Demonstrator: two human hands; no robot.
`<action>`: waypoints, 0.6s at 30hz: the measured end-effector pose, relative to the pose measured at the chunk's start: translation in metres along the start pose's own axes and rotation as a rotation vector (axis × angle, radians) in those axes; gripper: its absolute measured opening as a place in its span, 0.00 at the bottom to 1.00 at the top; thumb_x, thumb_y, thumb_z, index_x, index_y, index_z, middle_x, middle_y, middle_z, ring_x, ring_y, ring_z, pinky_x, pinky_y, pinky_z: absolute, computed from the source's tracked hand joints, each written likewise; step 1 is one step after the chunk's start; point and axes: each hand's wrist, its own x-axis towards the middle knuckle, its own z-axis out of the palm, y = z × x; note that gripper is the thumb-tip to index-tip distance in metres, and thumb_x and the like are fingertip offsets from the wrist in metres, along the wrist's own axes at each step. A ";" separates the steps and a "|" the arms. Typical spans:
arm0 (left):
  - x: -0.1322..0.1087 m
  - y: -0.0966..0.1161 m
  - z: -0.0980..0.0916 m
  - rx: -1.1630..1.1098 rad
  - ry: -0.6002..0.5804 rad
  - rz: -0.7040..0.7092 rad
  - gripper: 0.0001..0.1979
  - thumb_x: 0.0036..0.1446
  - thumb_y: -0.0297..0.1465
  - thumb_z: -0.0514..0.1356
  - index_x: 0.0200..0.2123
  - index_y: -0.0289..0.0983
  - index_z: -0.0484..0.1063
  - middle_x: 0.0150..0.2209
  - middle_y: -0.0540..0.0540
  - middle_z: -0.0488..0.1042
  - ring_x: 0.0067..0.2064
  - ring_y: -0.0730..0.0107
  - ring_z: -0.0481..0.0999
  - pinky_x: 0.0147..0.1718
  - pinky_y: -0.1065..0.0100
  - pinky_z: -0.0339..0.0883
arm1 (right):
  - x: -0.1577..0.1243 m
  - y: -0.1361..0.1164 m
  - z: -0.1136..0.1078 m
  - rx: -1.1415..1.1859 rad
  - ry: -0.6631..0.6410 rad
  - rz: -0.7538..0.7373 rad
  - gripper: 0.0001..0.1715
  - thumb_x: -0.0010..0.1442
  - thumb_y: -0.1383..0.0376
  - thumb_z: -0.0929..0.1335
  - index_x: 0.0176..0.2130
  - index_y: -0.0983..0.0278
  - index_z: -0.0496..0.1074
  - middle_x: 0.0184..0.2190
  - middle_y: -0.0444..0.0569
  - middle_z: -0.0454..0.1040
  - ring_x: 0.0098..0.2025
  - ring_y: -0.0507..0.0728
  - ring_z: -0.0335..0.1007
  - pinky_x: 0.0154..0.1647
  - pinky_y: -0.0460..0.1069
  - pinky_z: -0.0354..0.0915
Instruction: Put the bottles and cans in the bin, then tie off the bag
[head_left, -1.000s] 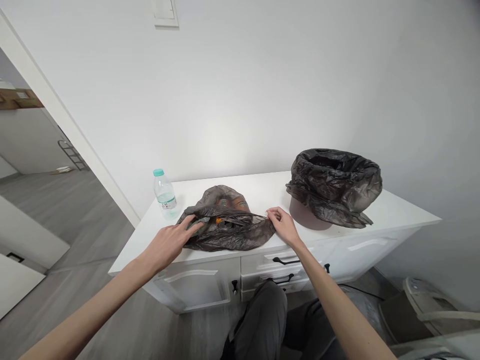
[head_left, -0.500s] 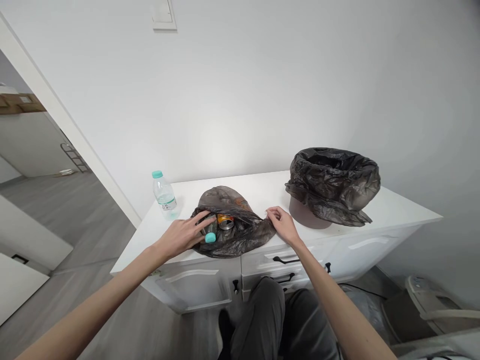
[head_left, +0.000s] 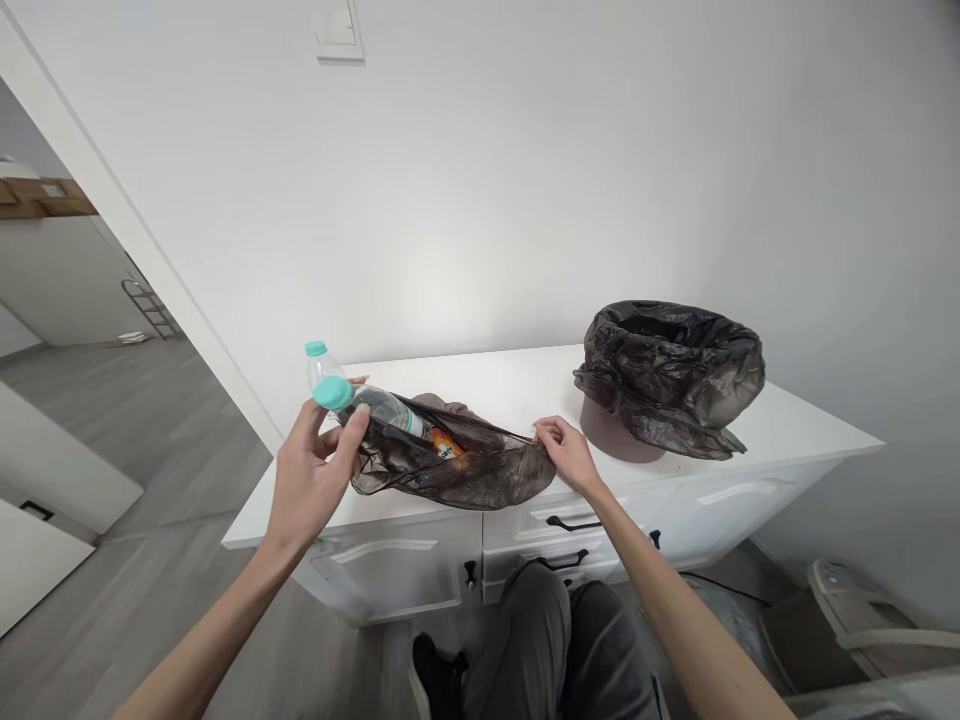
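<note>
My left hand [head_left: 313, 468] is closed around the upper part of a clear plastic bottle [head_left: 386, 408] with a teal cap. The bottle leans out of the mouth of a thin black plastic bag [head_left: 480, 480], its lower end still inside. Beside it in the bag shows an orange can [head_left: 448, 444], partly covered by plastic. My right hand [head_left: 564, 448] pinches the bag's right edge above the cabinet's front edge. Behind my left hand stands another teal-capped bottle [head_left: 318, 362], mostly hidden.
A round bin [head_left: 611, 432] lined with a black bag [head_left: 675, 375] stands at the right of the white cabinet top [head_left: 802, 425]. Drawers and doors with black handles [head_left: 566, 522] face my legs. A beige appliance-like object [head_left: 862, 610] sits at the lower right.
My left hand has gripped the bottle in the bag and drawn it up and to the left, partly out. The bag stretches leftward, and my right hand stays on its edge.
</note>
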 end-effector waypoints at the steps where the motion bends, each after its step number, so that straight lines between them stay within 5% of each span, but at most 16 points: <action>1: -0.001 0.002 -0.001 -0.004 0.001 -0.017 0.26 0.66 0.52 0.61 0.61 0.44 0.73 0.57 0.44 0.77 0.22 0.79 0.66 0.22 0.70 0.65 | -0.001 -0.002 0.000 -0.004 -0.002 -0.002 0.20 0.66 0.47 0.68 0.42 0.60 0.75 0.34 0.50 0.82 0.41 0.61 0.79 0.48 0.54 0.70; 9: -0.013 -0.021 -0.002 -0.046 0.039 -0.044 0.22 0.64 0.47 0.66 0.58 0.46 0.73 0.61 0.43 0.75 0.28 0.75 0.71 0.26 0.69 0.69 | -0.009 -0.014 0.003 -0.144 -0.094 -0.067 0.25 0.65 0.42 0.70 0.48 0.58 0.78 0.45 0.52 0.81 0.46 0.62 0.76 0.51 0.56 0.69; 18: -0.014 -0.023 -0.031 -0.048 0.103 -0.050 0.24 0.67 0.48 0.62 0.60 0.44 0.72 0.59 0.42 0.77 0.44 0.62 0.78 0.34 0.66 0.74 | -0.009 -0.008 0.004 -0.300 -0.248 -0.179 0.17 0.64 0.47 0.71 0.41 0.55 0.81 0.46 0.51 0.79 0.50 0.63 0.74 0.56 0.57 0.68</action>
